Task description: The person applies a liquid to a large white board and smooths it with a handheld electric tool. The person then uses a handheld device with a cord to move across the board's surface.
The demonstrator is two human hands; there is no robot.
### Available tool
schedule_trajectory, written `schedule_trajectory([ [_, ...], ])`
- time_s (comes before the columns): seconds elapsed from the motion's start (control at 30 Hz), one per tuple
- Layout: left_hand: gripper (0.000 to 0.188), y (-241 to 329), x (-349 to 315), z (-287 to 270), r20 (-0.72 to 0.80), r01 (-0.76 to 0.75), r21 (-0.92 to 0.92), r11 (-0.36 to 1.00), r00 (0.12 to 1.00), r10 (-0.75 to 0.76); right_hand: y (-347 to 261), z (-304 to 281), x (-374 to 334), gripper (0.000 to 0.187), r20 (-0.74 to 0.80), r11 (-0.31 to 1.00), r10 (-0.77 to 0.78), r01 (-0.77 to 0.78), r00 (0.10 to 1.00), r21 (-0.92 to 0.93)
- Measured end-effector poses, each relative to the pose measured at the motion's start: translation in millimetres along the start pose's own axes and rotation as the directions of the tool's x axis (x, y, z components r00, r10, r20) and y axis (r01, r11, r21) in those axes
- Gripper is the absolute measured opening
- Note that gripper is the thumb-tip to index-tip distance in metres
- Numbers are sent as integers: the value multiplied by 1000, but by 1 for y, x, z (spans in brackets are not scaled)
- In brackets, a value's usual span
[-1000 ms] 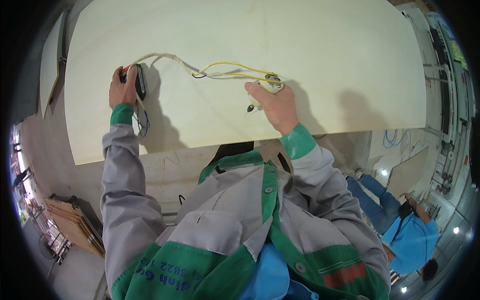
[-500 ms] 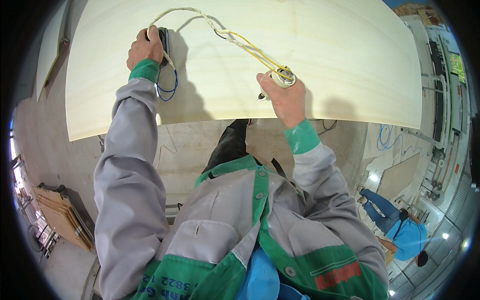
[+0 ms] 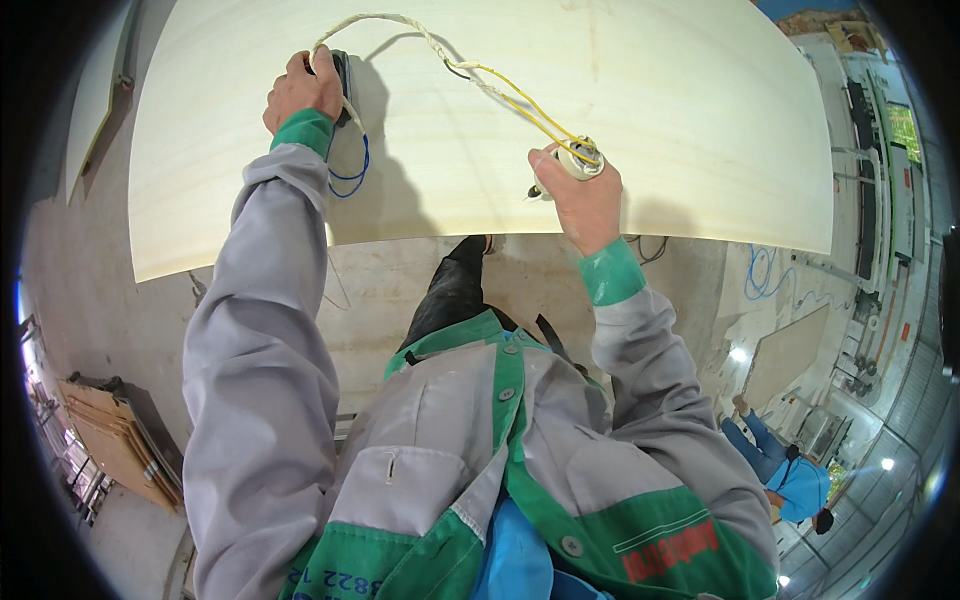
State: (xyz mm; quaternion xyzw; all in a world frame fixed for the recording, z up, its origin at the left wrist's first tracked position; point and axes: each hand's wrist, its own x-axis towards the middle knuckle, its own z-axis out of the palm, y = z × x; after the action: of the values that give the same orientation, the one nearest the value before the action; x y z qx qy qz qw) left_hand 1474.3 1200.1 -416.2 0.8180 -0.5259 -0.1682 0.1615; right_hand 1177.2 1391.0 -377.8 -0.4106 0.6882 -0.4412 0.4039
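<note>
On the pale panel, my left hand is closed over a dark, flat hand-sized device and presses it near the panel's surface. Most of the device is hidden under my fingers. A blue wire loop hangs beside it. From there a cream-wrapped cable arches across to the right, where it splits into yellow wires. These lead into a white round, hollow-topped piece, gripped by my right hand. A small black tip with a pale end sticks out beside my right thumb.
The panel's near edge curves just in front of my body. Stacked brown boards lean at the lower left, and another board stands at the left. A blue hose lies on the floor at right. A person in blue is farther off.
Both hands, with the device and the white piece, appear slightly farther right; the whole view has shifted a little too. The person in blue has moved down and slightly left in the picture.
</note>
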Motion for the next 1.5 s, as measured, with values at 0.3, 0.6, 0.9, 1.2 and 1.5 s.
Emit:
schedule_trajectory([
  [0.3,70,0,2,4,-16,-11,-15,1000,1000,10,-5,2,9,26,-31,999,-34,33,999,-26],
  [0.6,71,-1,5,4,1,-6,-1,1000,1000,6,-12,16,42,34,-34,982,50,-55,998,-183],
  [0.9,66,4,1,1,22,-14,-11,1000,1000,15,-25,23,76,32,-87,998,28,-33,996,-49],
  [1.2,65,7,15,13,0,-32,-9,999,999,32,-24,27,96,36,-111,990,-4,-12,994,-142],
  [1.5,64,28,52,47,17,-51,-48,998,999,52,0,31,144,29,-140,993,27,-42,990,-106],
])
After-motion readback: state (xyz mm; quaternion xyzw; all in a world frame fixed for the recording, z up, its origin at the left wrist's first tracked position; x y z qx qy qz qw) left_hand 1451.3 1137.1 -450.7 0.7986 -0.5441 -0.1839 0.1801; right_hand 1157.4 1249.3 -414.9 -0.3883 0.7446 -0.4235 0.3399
